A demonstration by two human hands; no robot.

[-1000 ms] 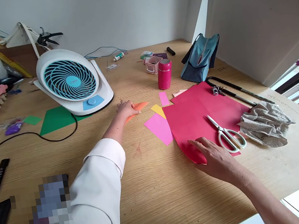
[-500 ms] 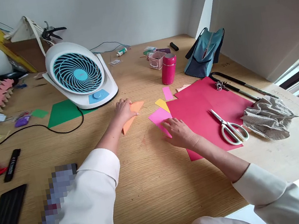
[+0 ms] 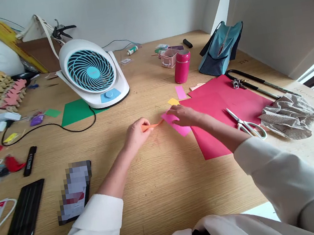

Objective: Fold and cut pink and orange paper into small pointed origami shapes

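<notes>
My left hand (image 3: 137, 133) pinches a folded piece of orange paper (image 3: 154, 125), seen nearly edge-on just above the wooden table. Its thin tip points right, towards the pink paper (image 3: 182, 129). My right hand (image 3: 185, 114) is over that pink sheet, palm down, with bent fingers apart and touching or just above it. A small yellow paper (image 3: 173, 101) lies just beyond the right fingers, and a smaller pink slip (image 3: 180, 92) is farther back. Large red sheets (image 3: 213, 124) spread beneath the right forearm. White-handled scissors (image 3: 248, 126) rest on the red sheets, partly covered by the sleeve.
A white fan (image 3: 93, 74) stands at the back left beside green paper (image 3: 76, 111), its black cord crossing the table. Behind the red sheets are a pink bottle (image 3: 182, 67) and a blue bag (image 3: 219, 52). Crumpled cloth (image 3: 289, 116) lies right; a phone (image 3: 76, 192) lies left.
My left hand has lifted the orange paper off the table and turned it edge-on. My right hand has moved up over the pink paper. The view has shifted slightly left.
</notes>
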